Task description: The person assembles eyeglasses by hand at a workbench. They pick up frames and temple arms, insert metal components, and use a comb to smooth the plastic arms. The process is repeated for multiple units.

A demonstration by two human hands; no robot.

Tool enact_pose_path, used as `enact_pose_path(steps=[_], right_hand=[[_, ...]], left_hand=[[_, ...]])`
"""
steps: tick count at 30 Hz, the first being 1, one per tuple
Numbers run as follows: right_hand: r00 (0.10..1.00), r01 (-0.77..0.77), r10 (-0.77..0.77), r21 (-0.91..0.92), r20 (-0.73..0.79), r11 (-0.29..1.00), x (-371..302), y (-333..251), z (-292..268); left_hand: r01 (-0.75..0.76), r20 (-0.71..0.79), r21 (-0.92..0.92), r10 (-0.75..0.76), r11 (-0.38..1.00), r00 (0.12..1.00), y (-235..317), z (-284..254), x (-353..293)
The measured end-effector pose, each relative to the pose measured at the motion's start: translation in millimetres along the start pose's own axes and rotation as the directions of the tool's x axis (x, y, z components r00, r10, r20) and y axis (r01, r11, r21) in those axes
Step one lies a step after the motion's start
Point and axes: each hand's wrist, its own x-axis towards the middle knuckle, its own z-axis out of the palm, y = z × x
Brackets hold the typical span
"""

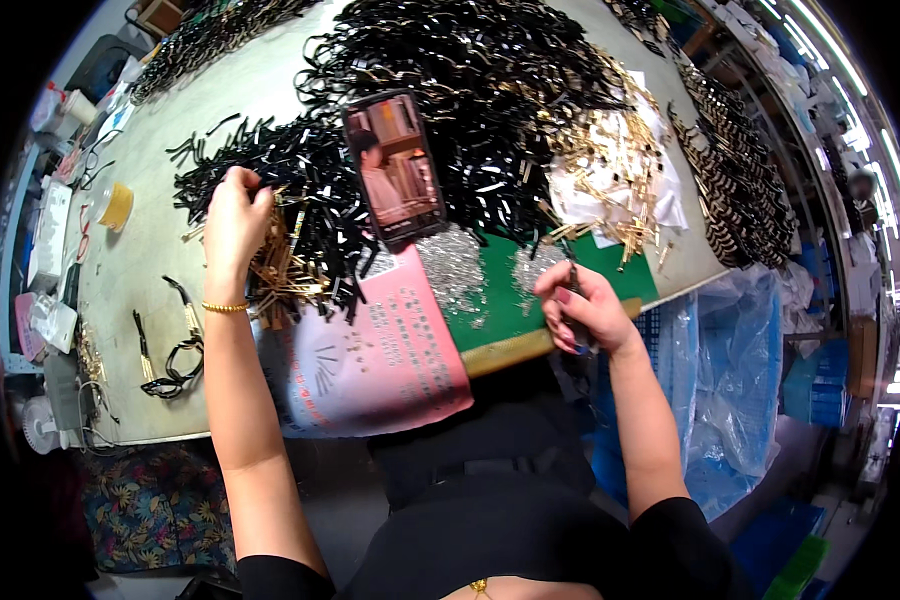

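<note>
My left fingers (242,177) bend over black strips (300,160), hold unclear, while my right fingers (558,277) curl round a tool (571,257): likely I'm picking a strip, which must next come across.

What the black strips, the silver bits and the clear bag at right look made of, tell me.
Black strips: probably plastic or coated metal, glossy; they throw sharp white highlights.
Silver bits: likely metal, bright finish; they glint, though plated plastic is possible.
Clear bag: probably thin plastic film, glossy; it is see-through and creased.
</note>
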Motion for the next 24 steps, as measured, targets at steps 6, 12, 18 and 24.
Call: enact_pose_path(steps=[6,12,18,24], right_hand=[[0.999,0.03,-0.03,0.029,0.02,0.999,-4,6,-3],[0.983,-0.167,0.132,-0.329,-0.126,0.929,6,-33,9],[0.939,0.057,-0.33,-0.989,0.1,-0.138,77,-71,24],[0.968,0.06,-0.197,-0.902,0.158,-0.428,130,-70,11]], left_hand=[[0.002,-0.221,-0.147,-0.035,0.989,0.975,-12,-11,-21],[-0.131,-0.242,-0.813,-0.125,0.568,0.962,67,-16,-124],[-0.378,-0.124,-0.331,0.357,0.865,0.926,115,28,-204],[-0.313,0.109,-0.19,0.337,0.93,0.935,100,-3,-206]])
